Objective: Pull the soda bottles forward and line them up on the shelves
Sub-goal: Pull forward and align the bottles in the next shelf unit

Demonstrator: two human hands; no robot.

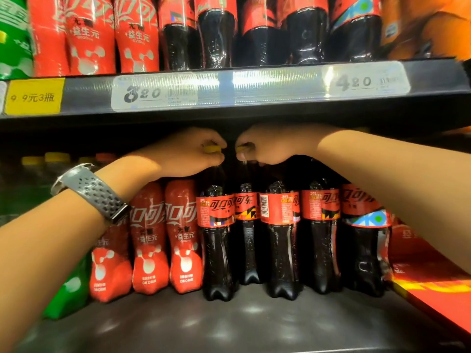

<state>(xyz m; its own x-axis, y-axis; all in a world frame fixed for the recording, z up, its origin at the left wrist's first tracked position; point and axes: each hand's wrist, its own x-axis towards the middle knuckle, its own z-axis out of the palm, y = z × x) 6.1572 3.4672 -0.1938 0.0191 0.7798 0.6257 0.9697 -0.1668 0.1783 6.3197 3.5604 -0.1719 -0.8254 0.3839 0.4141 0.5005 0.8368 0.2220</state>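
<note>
**Lower soda shelf: both hands on bottle caps**

**Surroundings.** The upper shelf edge (267, 85) runs just above both hands. It carries a yellow offer tag (34, 96) and two white price tags (153, 93). On it stands an upper row of bottles (216, 34): green, red-wrapped, dark and orange. At the right of the lower shelf a red carton (433, 273) lies beside the last dark bottle. Far left, in shadow at the back, are more yellow and orange caps (57, 157).

**In the way.** The left forearm, wearing a grey watch (94, 192), crosses in front of the green bottle (71, 289) and the leftmost red-wrapped one. The right forearm covers the tops of the rightmost dark bottles.

**Lower shelf (229, 324), contents left to right.**
- One green bottle.
- Three red-wrapped bottles (149, 240).
- Five dark cola bottles (280, 240).

All stand upright, side by side, set back from the front edge. The second dark bottle (248, 238) stands further back than its neighbours.

**Hands.**
- The left hand (188, 154) is curled round a yellow cap (212, 148) above the first dark bottle (216, 240).
- The right hand (270, 143) pinches a second yellow cap (242, 149) above the set-back bottle.
- The two hands are just beside each other. The necks below them are in shadow.
</note>
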